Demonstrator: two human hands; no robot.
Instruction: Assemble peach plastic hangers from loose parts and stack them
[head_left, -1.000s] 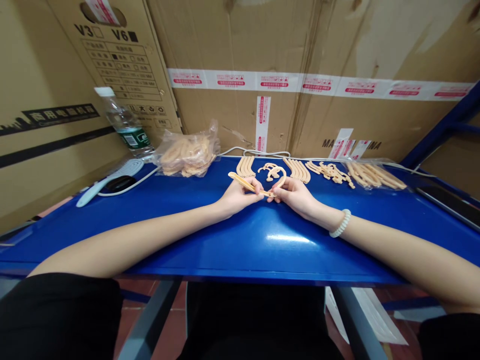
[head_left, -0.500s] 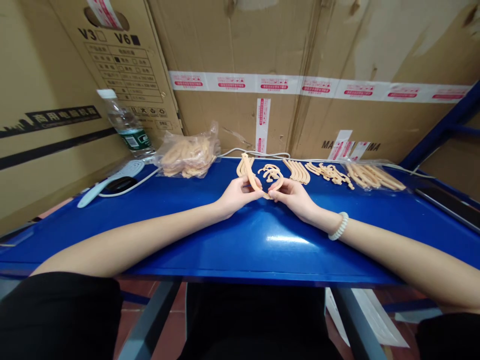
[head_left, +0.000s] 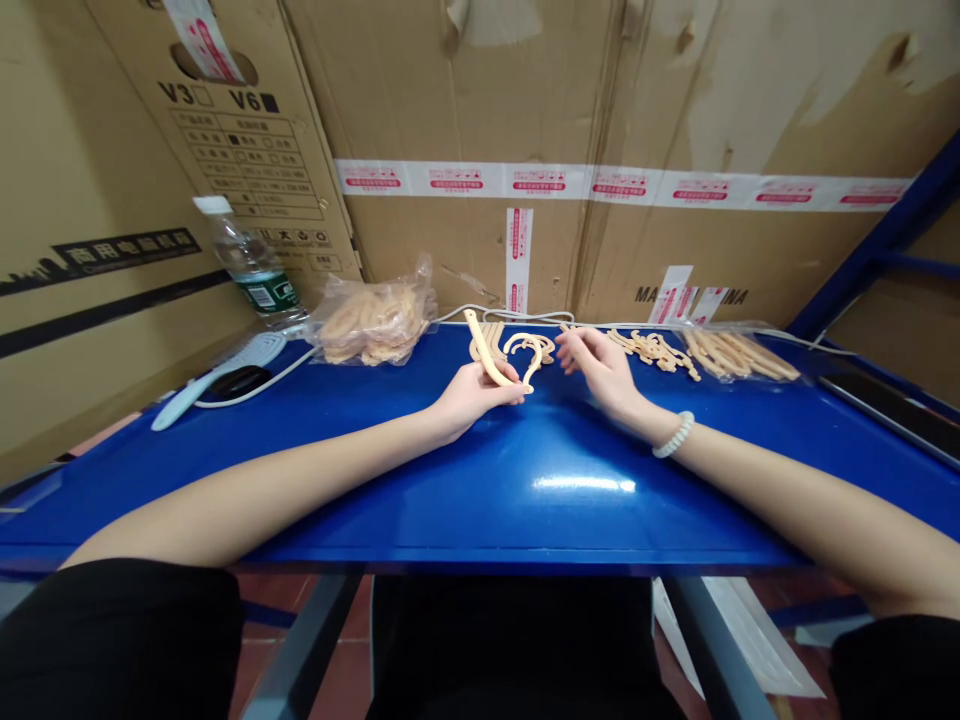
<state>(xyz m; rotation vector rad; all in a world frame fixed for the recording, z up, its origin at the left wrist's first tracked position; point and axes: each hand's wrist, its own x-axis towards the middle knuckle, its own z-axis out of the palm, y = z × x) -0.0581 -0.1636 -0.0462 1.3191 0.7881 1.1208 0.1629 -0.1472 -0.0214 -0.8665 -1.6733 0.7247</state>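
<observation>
My left hand pinches a partly assembled beige clothes hanger: a long curved arm slants up to the left and a question-mark-shaped hook rises on the right, both meeting at the fingertips. Behind it on the table lie more curved arms and a few loose hooks, partly covered. To the right, my right hand is apart from the hanger, fingers loosely spread over the row of curved arms at its far side, which it mostly hides. Whether the fingertips touch one cannot be told.
Small beige parts and a bag of long pieces lie right on the blue table. A dark phone-like slab is further right. At left are a filled bag, a bottle, a hairbrush and a black mouse.
My right hand has let go of the hook and moved right, to the row of curved arms. The left hand keeps the hanger, whose hook now stands in plain view.
</observation>
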